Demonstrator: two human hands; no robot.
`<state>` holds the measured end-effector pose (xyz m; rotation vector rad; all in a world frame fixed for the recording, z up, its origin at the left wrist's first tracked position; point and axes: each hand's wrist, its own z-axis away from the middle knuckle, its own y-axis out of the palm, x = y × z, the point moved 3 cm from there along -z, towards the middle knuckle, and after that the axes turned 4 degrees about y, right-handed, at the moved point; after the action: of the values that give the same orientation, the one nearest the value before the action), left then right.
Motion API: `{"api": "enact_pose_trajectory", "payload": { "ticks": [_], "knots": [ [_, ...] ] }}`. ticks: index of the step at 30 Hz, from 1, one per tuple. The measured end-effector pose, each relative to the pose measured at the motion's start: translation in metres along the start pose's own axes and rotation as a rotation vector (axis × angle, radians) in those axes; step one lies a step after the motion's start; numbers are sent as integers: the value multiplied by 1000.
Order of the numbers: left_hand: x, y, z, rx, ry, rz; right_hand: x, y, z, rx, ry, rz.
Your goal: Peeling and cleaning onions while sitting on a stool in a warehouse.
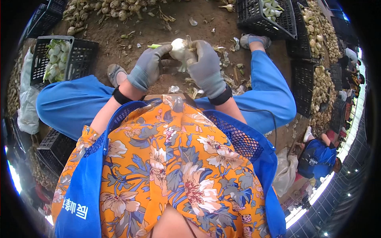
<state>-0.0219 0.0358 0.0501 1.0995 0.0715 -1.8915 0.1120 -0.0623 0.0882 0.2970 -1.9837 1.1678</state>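
Both my hands wear grey work gloves and meet over the dirt floor in front of me. Between them is a white garlic bulb (pixel 178 48) with part of its dry brown outer layer on its right side. My left hand (pixel 151 64) grips the bulb from the left; a short green piece of stem shows beyond its fingers. My right hand (pixel 205 67) pinches the bulb and the loose skin at its right side with thumb and fingers. Under the bulb a pale piece hangs down, partly hidden by the fingers.
A black plastic crate (pixel 82 59) of peeled garlic stands at the left, another crate (pixel 268 25) at the upper right. Unpeeled garlic (pixel 119 9) is heaped ahead. Skins litter the floor (pixel 166 80). More crates and garlic line the right, where a person in blue (pixel 318 157) sits.
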Motion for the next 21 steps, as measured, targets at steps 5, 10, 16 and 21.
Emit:
{"api": "enact_pose_trajectory", "payload": {
  "ticks": [5, 10, 16, 21],
  "knots": [
    [-5, -1, -1, 77, 230, 137, -72, -5, -5, -50, 377, 88],
    [-15, 1, 7, -14, 205, -137, -110, -4, 4, 295, 377, 637],
    [3, -10, -5, -91, 520, -451, -8, 10, -6, 100, 63, -59],
    [1, -3, -9, -59, 542, -471, -30, 26, -10, 132, 141, -30]
  ]
}}
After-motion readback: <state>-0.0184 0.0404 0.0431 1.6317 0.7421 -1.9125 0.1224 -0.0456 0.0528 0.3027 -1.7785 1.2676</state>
